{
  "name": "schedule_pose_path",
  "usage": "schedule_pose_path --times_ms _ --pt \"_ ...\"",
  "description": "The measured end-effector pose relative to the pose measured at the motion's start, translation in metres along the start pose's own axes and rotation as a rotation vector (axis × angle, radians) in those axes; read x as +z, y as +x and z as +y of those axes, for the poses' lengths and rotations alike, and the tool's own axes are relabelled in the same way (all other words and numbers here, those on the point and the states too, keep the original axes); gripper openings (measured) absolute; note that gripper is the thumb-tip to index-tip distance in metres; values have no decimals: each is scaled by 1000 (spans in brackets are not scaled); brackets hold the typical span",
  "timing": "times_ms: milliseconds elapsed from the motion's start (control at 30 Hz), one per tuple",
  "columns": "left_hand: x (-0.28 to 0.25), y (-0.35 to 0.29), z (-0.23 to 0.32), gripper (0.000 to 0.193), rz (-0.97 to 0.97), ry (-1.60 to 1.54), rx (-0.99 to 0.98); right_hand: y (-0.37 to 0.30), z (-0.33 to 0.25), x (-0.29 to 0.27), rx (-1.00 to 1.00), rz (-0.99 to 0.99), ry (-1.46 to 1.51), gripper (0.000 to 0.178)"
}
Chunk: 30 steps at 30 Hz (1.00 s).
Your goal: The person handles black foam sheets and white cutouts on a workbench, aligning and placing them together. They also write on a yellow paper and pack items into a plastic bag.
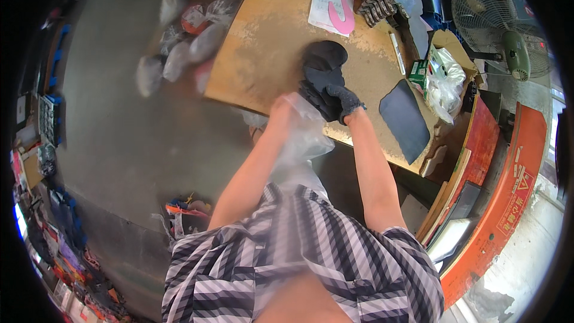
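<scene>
A stack of black, sole-shaped pieces (324,60) lies on the near part of the worn wooden table. My right hand (343,103), in a dark knit glove, closes on the near end of these pieces. Just left of it, my left hand (283,106) grips a clear plastic bag (308,133) at the table's near edge. The bag hangs below the hand and covers part of its fingers, which are blurred. Where the bag meets the black pieces, I cannot tell whether they are inside it.
On the wooden table (251,42) lie a dark flat sheet (405,121), a white marker (397,52), a pink template (338,0) on paper and metal cutting dies (376,1). A carton of plastic bags (445,78) and a fan (487,9) stand right. Filled bags (191,48) sit left.
</scene>
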<state>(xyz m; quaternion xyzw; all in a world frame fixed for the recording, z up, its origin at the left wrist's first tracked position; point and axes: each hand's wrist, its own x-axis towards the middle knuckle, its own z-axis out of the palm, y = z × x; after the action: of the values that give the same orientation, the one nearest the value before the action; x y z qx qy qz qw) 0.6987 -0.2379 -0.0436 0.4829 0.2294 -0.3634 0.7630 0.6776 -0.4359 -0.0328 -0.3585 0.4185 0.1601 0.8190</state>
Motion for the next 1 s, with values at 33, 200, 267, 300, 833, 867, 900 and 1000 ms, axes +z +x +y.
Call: schedule_pose_path --times_ms 33,200,267,300,833,867,900,1000 --pt "4 -1 -4 35 -50 66 -59 2 6 -6 35 -4 15 40" --pt "34 14 -31 35 -34 134 143 -2 23 -26 -153 -296 -121 24" --pt "36 17 -30 35 -86 116 211 -7 17 -32 -180 -264 -355 30" --pt "35 15 -28 35 -122 140 206 -8 12 -34 -194 -293 -460 39" --pt "75 -57 66 20 -146 880 431 -49 -66 -62 -629 -499 313 68" --pt "77 -54 78 18 -69 841 517 -58 -79 -74 -700 -485 305 69" --pt "80 -52 90 18 17 795 580 -68 -89 -87 -751 -454 308 69" --pt "94 -46 118 19 196 948 938 -100 -103 -121 -863 -341 325 71"
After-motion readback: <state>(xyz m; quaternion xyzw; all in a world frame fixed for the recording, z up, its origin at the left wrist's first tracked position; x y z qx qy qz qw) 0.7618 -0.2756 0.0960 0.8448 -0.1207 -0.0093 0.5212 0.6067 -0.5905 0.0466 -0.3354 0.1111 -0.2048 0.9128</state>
